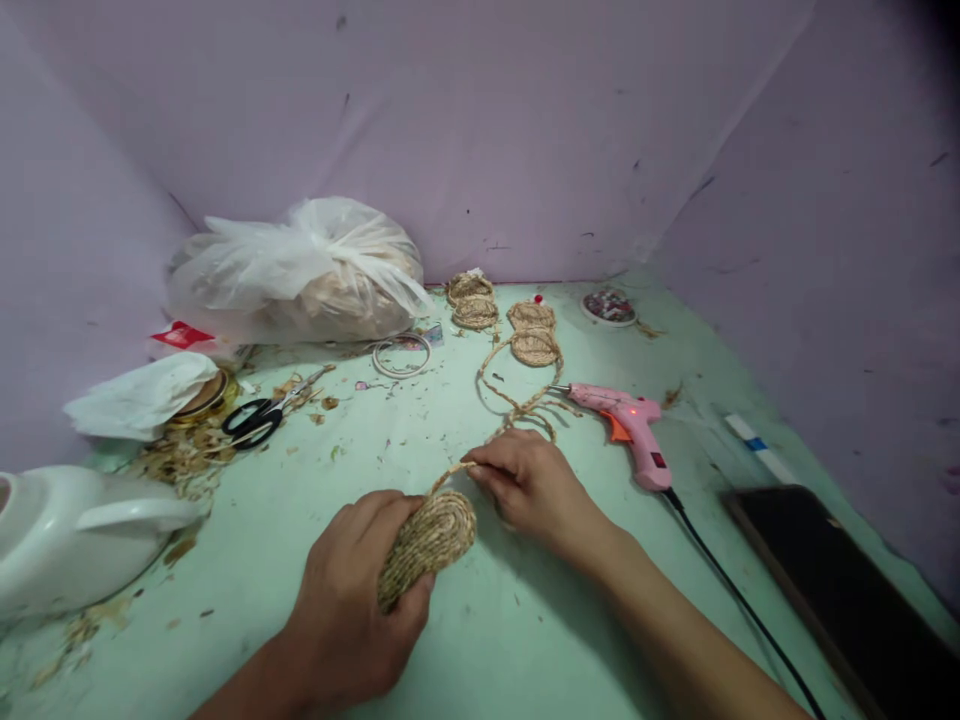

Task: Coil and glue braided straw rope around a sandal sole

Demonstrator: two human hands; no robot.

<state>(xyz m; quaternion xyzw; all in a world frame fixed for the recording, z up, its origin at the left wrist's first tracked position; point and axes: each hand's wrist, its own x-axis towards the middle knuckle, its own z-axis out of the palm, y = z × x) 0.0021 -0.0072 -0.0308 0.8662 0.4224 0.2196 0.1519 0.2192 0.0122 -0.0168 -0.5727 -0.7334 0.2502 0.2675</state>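
Observation:
An oval coil of braided straw cord [437,540] is gripped in my left hand [360,580], thumb on the near side and fingers over the far edge. From its upper edge a free length of straw cord [448,474] runs to my right hand [529,490], which pinches it between thumb and fingers. Beyond that hand the cord trails in loose loops [481,375] over the table. Close to these loops lies a pink glue gun [622,415] with an orange trigger, a glowing red light and a black cable.
Small woven straw pieces [533,345] and a dish of beads [609,307] stand at the back. On the left are a stuffed plastic bag [300,275], black-handled scissors [259,420], straw scraps and a white jug [82,535]. A dark phone-like slab [832,590] lies right.

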